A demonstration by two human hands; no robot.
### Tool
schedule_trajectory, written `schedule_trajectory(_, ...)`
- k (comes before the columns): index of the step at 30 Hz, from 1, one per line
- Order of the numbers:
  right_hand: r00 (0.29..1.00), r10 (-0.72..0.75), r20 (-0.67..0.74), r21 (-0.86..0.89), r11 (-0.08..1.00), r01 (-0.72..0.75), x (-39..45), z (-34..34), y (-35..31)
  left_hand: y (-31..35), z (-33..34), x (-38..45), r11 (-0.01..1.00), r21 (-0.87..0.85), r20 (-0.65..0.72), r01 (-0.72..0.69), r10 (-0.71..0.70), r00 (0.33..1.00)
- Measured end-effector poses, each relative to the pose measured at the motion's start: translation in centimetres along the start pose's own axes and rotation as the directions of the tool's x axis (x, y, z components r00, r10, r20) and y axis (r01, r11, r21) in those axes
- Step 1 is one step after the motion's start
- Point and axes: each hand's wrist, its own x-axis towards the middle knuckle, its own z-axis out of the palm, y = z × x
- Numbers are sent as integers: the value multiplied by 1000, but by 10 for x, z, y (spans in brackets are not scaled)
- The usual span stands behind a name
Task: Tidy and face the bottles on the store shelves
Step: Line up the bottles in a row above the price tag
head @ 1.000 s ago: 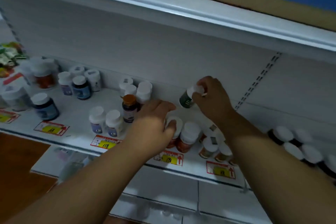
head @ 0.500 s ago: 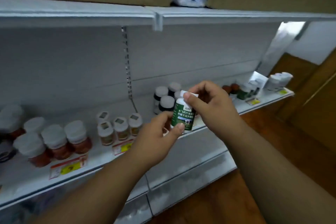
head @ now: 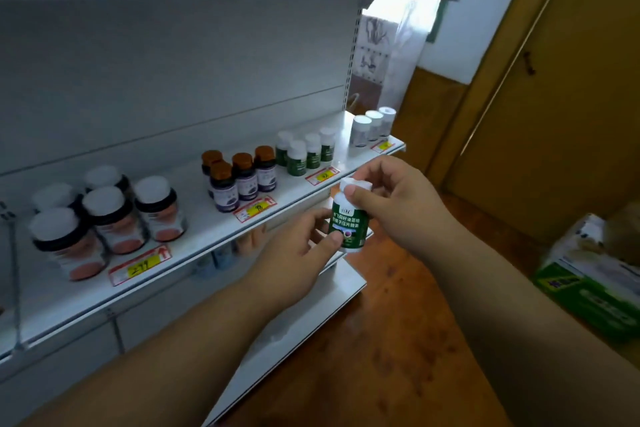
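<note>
At the left of the frame, red-pill jars (head: 104, 218) stand on the shelf (head: 194, 236). At centre, the left hand (head: 298, 253) pinches the green bottle (head: 348, 218) low while the right hand (head: 398, 201) grips its white cap, likely to turn the label forward. Its matching green bottles (head: 304, 152) stand just above. Since half a second ago, the view has swung right, toward them.
</note>
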Motion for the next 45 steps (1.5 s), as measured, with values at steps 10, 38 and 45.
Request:
schedule_trajectory(10, 996, -82, -30, -279, 958, 71, 130, 17, 37, -39, -30, 112, 952, 303, -154, -40, 90, 984)
schedule_trajectory(38, 603, -152, 783, -290, 769, 570, 432, 52, 126, -92, 3, 310, 431, 648, -422, 628, -483, 767)
schedule_trajectory(45, 547, -194, 814, -243, 742, 625, 435, 52, 135, -88, 3, 310, 410, 672, -433, 616, -458, 777)
